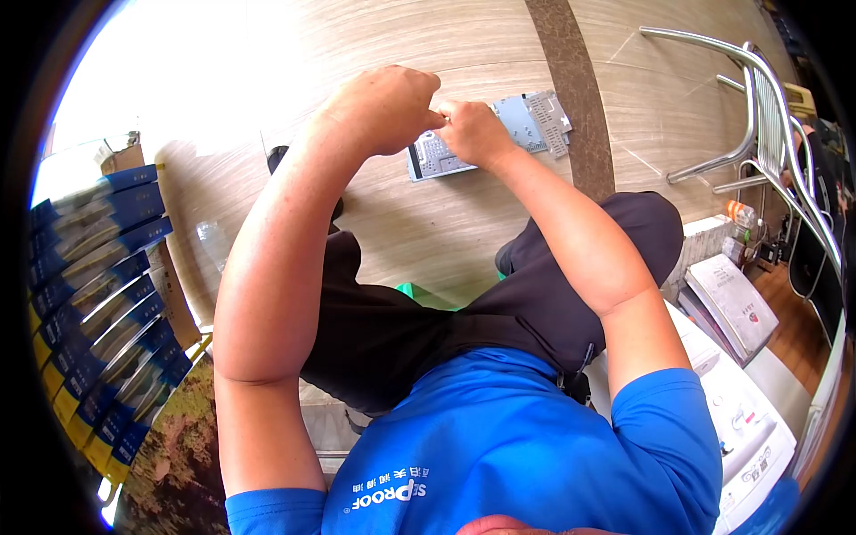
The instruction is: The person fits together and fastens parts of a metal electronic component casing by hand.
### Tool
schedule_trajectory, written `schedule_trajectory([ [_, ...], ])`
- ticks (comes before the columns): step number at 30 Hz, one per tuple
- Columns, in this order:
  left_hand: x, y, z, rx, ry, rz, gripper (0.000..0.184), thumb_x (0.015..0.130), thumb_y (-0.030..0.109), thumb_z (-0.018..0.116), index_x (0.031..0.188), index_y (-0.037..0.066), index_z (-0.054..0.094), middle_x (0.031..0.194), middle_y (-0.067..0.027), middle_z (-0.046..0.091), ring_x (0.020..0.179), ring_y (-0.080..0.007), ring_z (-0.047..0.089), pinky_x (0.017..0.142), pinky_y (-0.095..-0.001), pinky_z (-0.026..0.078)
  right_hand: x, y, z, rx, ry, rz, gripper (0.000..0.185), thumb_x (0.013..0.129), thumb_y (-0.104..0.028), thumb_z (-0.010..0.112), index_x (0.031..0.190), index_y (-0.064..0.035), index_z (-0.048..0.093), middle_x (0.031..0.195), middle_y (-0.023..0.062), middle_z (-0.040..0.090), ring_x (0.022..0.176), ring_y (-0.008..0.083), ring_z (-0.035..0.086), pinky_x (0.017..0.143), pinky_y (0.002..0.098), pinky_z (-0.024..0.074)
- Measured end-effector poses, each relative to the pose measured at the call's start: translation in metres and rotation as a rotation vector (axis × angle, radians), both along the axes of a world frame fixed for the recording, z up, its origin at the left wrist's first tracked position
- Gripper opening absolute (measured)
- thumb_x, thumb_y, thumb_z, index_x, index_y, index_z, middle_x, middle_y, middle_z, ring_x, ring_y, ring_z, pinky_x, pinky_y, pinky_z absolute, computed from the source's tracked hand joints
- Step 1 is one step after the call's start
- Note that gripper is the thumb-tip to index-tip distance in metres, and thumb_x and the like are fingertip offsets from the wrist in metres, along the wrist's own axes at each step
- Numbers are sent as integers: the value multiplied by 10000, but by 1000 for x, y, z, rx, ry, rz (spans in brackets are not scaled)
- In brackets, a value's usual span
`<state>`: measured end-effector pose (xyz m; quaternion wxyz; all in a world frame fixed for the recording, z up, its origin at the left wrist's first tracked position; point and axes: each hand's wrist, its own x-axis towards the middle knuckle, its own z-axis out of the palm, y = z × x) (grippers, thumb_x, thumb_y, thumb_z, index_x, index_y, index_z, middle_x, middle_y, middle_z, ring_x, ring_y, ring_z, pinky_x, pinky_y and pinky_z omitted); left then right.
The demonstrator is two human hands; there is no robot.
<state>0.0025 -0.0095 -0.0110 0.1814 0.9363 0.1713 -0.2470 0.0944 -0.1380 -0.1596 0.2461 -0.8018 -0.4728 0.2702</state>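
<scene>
Your left grip [382, 109] and right grip [477, 134] are touching, whether empty I cannot tell, while the oblong blue-grey metal panel [519, 121] is lying left-to-right on the tan streaked floor [419, 241] beneath, nearer your right.

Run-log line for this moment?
hands: left hand and right hand close together | grip contents: unclear | nearest: blue-grey panel on floor

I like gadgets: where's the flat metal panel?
In the head view, the flat metal panel lies at upper centre-right, partly hidden by the right hand, beside the dark floor stripe.
</scene>
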Motion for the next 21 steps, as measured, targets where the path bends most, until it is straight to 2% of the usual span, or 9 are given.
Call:
schedule_trajectory([
  [10, 0, 0, -2, 14, 2, -12, 494, 923, 362, 663, 1331, 95, 588, 1166, -155, 692, 1157, -323, 619, 985, -438, 487, 0, -1, 3, 98, 51, 103, 238, 934, -239, 604, 907, -33, 720, 858, 196, 693, 846, 383, 665, 780, 464, 526],
  [15, 0, 0, -4, 25, 2, -6, 496, 925, 369, 661, 1331, 94, 588, 1160, -155, 694, 1151, -322, 623, 981, -437, 490, 0, -2, 1, 111, 97, 183, 235, 920, -243, 635, 907, -21, 713, 838, 216, 685, 834, 398, 660, 768, 471, 519],
  [21, 0, 0, -2, 19, -11, -23, 493, 927, 361, 660, 1332, 91, 584, 1157, -155, 694, 1146, -324, 624, 975, -442, 493, -3, -2, -4, 121, 93, 148, 255, 916, -246, 641, 886, 1, 698, 796, 238, 670, 792, 417, 656, 741, 485, 515],
])
